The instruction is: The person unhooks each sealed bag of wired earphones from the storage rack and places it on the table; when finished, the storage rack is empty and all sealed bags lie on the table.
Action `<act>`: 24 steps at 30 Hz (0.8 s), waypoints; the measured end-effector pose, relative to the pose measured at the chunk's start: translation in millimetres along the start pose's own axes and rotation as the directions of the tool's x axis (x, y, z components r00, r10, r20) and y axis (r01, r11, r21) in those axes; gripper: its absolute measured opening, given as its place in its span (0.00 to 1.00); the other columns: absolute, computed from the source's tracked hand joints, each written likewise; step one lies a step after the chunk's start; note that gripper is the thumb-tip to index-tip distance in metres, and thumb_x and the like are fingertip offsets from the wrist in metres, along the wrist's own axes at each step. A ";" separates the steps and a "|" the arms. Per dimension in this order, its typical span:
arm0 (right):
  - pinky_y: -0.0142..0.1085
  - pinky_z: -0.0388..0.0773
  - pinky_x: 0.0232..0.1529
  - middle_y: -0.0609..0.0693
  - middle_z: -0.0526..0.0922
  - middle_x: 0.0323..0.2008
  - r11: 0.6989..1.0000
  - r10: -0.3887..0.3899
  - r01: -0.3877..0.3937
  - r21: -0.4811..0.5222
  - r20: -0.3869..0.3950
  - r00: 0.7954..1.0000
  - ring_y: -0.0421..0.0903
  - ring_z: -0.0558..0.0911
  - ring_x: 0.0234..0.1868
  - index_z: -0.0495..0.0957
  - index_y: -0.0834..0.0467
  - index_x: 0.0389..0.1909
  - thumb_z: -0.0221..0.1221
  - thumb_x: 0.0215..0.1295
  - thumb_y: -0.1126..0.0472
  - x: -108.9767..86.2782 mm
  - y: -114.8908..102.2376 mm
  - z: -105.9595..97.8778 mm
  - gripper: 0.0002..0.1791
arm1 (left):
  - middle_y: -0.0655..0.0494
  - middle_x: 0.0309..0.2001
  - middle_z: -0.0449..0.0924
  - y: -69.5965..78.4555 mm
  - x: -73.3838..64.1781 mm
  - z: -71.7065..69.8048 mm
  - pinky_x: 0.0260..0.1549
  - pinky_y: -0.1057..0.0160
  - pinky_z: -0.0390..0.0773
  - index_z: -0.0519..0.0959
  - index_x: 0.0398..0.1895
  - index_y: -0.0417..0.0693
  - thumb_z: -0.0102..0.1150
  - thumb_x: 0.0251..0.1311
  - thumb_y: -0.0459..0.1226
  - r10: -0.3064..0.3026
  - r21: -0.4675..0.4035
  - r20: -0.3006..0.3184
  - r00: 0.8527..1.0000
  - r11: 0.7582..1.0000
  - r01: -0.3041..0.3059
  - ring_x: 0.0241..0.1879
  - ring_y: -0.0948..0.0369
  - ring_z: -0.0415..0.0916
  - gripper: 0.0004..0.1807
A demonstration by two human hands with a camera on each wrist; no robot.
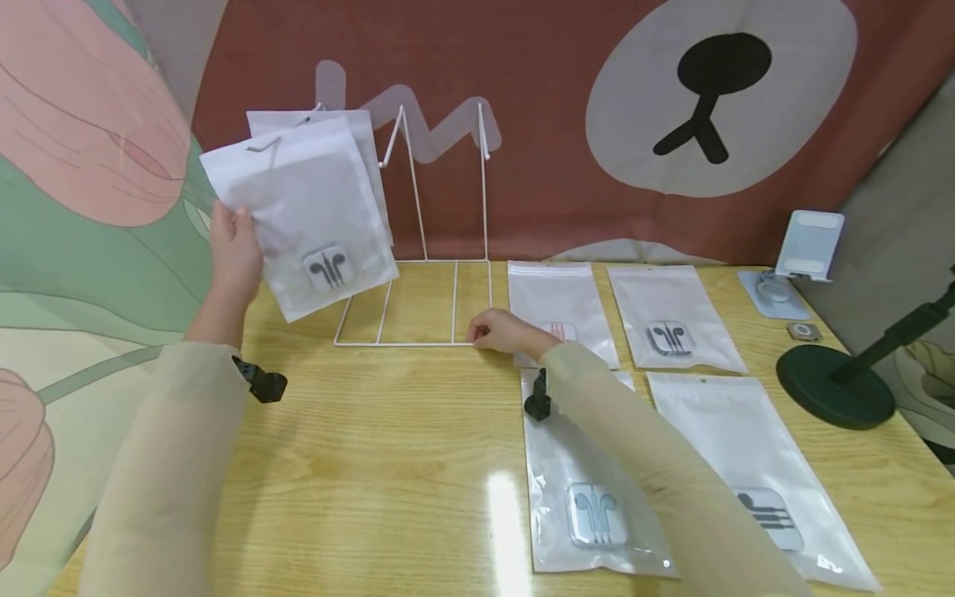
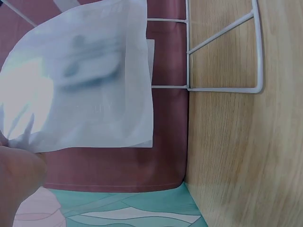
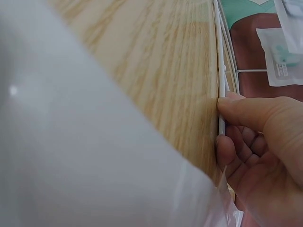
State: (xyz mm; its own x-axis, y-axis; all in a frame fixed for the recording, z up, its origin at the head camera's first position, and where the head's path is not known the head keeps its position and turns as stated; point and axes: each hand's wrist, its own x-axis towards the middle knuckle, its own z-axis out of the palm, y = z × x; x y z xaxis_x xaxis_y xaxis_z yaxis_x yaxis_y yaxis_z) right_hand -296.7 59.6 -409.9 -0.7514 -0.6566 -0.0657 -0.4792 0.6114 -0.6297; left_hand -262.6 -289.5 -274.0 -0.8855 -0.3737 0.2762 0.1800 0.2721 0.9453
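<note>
Pinching the left edge of the front earphone bag (image 1: 298, 199), your left hand (image 1: 237, 253) carries it tilted, its lower right corner swung up, just in front of a rear earphone bag (image 1: 361, 124). The tip of the left hook (image 1: 264, 147) shows at its top strip; how far the bag sits along that hook you cannot tell from these views. Best level the bag and guide it by the edge, keeping the film flat so the punched top does not tear or snag. Farther right, your right hand (image 1: 507, 332) has thumb and fingers closed narrow on the near bar of the white wire rack (image 1: 410, 345); bear down lightly there, since the frame looks light and could tip or slide. Right of that hand, four more earphone bags (image 1: 656, 298) lie on the wooden table (image 1: 358, 473), so mind your right sleeve, which crosses above the near ones
</note>
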 end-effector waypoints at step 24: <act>0.29 0.70 0.33 0.47 0.77 0.25 1.000 -0.004 0.004 -0.005 0.002 1.000 0.40 0.72 0.29 0.80 0.61 0.30 0.59 0.57 0.70 -0.8 -0.2 -1.1 0.03 | 0.59 0.50 0.64 10.0 -37.3 -22.4 0.53 0.57 0.63 0.62 0.61 0.57 0.31 0.71 0.42 0.013 -0.151 -0.030 0.999 0.988 -0.018 0.48 0.63 0.64 0.18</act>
State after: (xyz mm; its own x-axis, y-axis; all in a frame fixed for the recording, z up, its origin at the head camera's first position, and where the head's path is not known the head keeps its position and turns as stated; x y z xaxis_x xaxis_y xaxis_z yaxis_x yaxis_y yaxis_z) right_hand -296.5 60.4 -408.8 -0.7485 -0.6600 -0.0643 -0.4849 0.6108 -0.6260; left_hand -218.2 -292.8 -270.9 -0.8698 -0.3964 0.2939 0.2585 0.1414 0.9556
